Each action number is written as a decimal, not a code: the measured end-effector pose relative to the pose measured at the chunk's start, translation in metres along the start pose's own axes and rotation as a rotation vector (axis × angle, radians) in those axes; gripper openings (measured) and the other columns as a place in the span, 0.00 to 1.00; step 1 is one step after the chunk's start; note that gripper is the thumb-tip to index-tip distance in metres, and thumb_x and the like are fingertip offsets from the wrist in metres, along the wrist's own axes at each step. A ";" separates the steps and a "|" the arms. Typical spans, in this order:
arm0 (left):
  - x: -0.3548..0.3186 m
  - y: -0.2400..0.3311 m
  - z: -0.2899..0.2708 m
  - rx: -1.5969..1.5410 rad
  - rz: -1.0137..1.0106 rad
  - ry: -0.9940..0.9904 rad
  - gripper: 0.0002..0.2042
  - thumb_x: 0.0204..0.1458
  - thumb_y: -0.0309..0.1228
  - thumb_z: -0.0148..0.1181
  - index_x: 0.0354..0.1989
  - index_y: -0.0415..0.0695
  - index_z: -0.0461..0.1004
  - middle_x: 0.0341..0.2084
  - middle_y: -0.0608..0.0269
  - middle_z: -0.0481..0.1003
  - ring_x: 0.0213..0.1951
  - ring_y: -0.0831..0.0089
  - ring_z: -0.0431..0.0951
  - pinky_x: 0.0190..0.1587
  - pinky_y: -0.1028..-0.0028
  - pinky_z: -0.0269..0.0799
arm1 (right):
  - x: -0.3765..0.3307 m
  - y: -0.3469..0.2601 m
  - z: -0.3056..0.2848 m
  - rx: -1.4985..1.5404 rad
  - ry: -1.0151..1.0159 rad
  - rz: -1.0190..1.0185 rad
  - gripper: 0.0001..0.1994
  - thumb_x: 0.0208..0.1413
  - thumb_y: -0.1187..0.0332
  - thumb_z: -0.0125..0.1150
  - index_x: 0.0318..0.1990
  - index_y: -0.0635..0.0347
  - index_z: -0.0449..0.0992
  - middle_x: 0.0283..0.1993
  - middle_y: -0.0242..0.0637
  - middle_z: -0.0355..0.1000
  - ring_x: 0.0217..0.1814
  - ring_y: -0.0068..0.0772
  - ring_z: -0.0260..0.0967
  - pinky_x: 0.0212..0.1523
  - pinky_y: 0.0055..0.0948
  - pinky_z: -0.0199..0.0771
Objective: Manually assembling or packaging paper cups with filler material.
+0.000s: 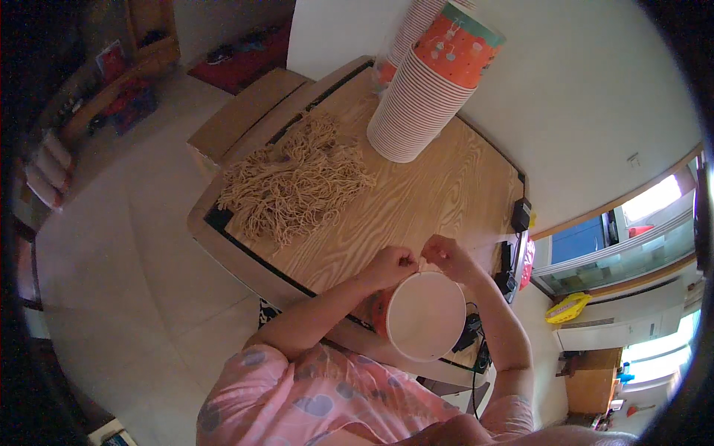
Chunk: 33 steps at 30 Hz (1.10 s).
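An orange paper cup (425,316) with a white round base lies on its side at the near edge of the wooden table (446,186), its base facing me. My left hand (390,266) and my right hand (446,255) meet at the cup's upper edge, fingertips pinched close together against it. Whether a cord is between the fingers cannot be made out. A loose heap of tan cords (294,182) lies on the table to the far left of my hands.
A tall leaning stack of orange cups (416,111) with a teal rim stands at the table's far end, a second stack (405,37) behind it. A cardboard box (238,115) sits left of the table. A black device (520,214) and cables hang at the right edge.
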State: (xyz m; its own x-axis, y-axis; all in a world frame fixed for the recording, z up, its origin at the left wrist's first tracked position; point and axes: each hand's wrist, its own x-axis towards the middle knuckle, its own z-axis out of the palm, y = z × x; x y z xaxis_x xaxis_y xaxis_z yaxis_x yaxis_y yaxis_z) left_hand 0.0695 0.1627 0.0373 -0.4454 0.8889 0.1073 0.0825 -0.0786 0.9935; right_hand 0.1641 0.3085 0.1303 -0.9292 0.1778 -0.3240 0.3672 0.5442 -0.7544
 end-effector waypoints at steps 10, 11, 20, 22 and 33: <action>-0.007 0.022 -0.005 -0.023 -0.057 -0.023 0.09 0.47 0.32 0.58 0.26 0.38 0.74 0.19 0.63 0.74 0.24 0.79 0.72 0.29 0.75 0.68 | -0.007 -0.013 -0.005 0.047 0.036 -0.091 0.10 0.50 0.74 0.56 0.41 0.60 0.73 0.33 0.31 0.72 0.36 0.21 0.68 0.38 0.23 0.68; -0.007 0.022 -0.005 -0.026 -0.076 -0.032 0.09 0.47 0.32 0.58 0.26 0.38 0.74 0.20 0.63 0.74 0.24 0.79 0.72 0.29 0.75 0.68 | -0.008 -0.012 -0.006 -0.027 0.005 -0.106 0.10 0.48 0.74 0.58 0.41 0.60 0.73 0.34 0.31 0.72 0.36 0.21 0.68 0.38 0.23 0.68; -0.005 0.019 -0.005 -0.052 -0.065 -0.045 0.08 0.47 0.31 0.58 0.25 0.38 0.73 0.18 0.65 0.73 0.24 0.80 0.70 0.27 0.76 0.67 | -0.009 -0.009 -0.008 -0.156 0.003 -0.066 0.06 0.49 0.70 0.59 0.35 0.59 0.74 0.30 0.32 0.71 0.33 0.22 0.68 0.36 0.23 0.68; -0.005 0.019 -0.005 -0.047 -0.078 -0.050 0.08 0.47 0.31 0.58 0.25 0.38 0.73 0.18 0.65 0.73 0.24 0.80 0.70 0.27 0.76 0.67 | -0.010 -0.012 -0.005 -0.163 0.023 -0.041 0.05 0.49 0.71 0.58 0.33 0.60 0.74 0.29 0.33 0.71 0.33 0.24 0.68 0.36 0.24 0.67; -0.005 0.018 -0.005 -0.059 -0.085 -0.024 0.07 0.46 0.31 0.58 0.26 0.38 0.74 0.19 0.66 0.73 0.24 0.81 0.70 0.28 0.77 0.67 | -0.008 -0.025 -0.004 -0.181 0.037 -0.101 0.02 0.47 0.73 0.58 0.29 0.60 0.74 0.28 0.33 0.71 0.33 0.25 0.68 0.36 0.25 0.68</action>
State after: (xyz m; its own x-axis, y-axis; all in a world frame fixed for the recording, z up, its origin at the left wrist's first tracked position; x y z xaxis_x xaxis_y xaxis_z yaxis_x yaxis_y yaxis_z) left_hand 0.0685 0.1543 0.0550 -0.4275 0.9037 0.0227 -0.0071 -0.0285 0.9996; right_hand 0.1628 0.2972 0.1540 -0.9630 0.1431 -0.2282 0.2616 0.6989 -0.6657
